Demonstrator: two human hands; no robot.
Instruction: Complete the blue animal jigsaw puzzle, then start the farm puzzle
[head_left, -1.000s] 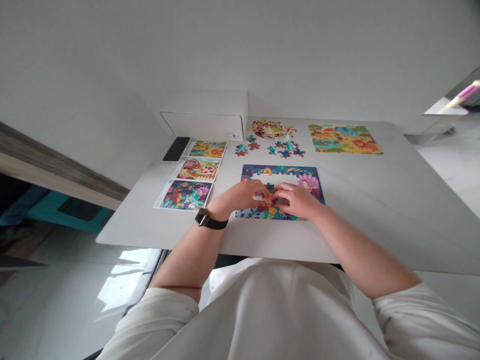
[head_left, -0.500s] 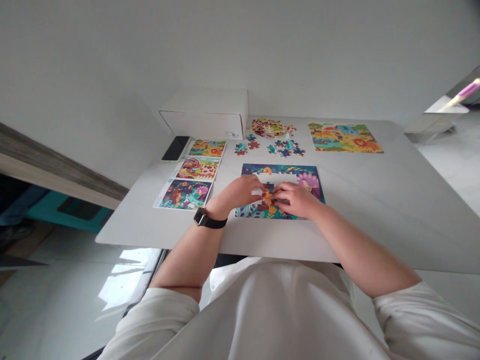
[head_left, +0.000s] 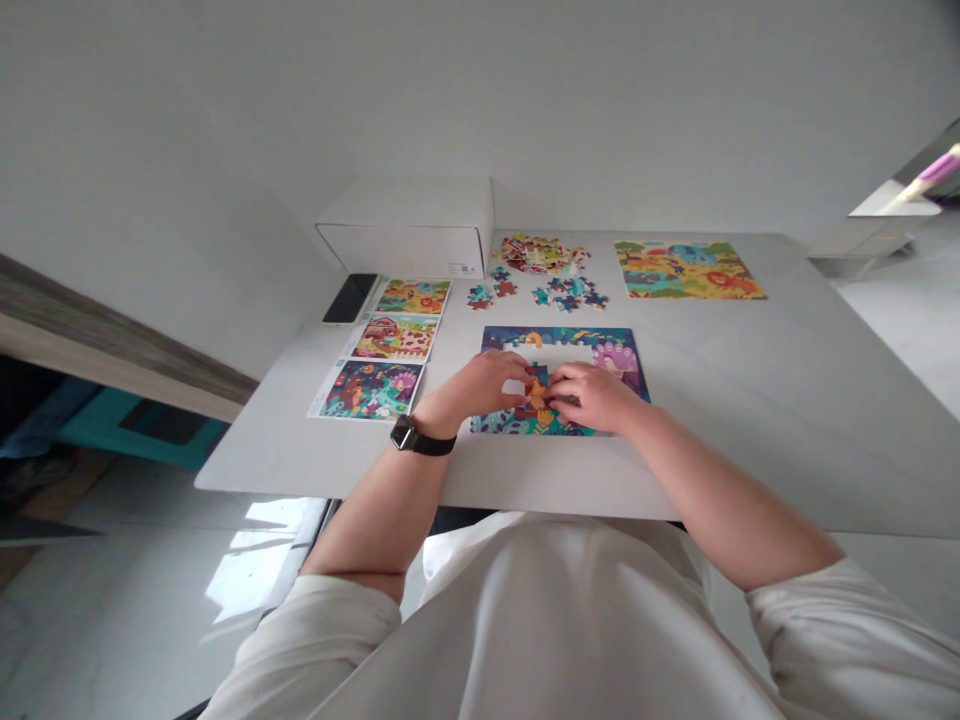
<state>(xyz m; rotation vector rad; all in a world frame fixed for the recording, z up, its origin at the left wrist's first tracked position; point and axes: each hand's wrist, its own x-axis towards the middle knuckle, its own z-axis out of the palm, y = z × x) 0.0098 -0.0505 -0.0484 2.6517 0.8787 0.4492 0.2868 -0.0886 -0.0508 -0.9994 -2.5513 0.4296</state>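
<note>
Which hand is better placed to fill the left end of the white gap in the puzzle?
Probably the left hand: it rests just below that end of the white gap, beside the joined pieces. The right hand lies further right, with those pieces between it and that end.

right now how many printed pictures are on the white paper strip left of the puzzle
3, in a row: yellow-orange picture farthest, red farm picture middle, dark blue floral picture nearest.
</note>
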